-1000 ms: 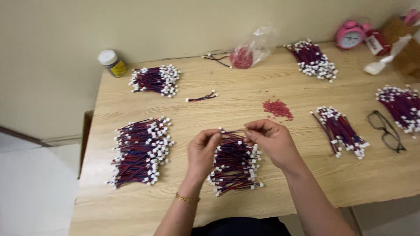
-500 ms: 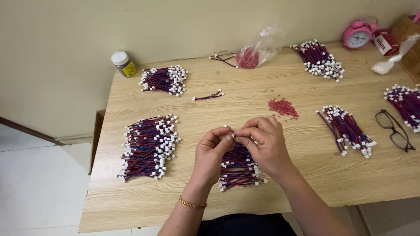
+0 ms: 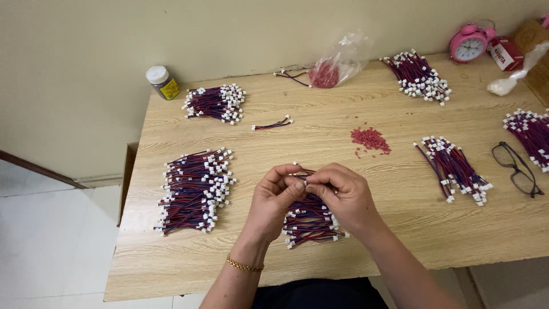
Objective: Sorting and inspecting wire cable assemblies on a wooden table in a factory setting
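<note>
- Red-and-blue wire lead (image 3: 301,171) pinched between both my hands, directly above the wire bundle (image 3: 311,220).
- My left hand (image 3: 274,200) curled, fingertips closed on it.
- My right hand (image 3: 342,194) likewise closed on it.

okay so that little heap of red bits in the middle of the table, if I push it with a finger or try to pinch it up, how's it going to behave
The heap of red bits is loose small grains with strays already beside it, so a push would probably scatter it across the smooth wooden table rather than slide it whole. Pinching likely lifts only a few. They look very light; a breath or sleeve might shift them.
</note>
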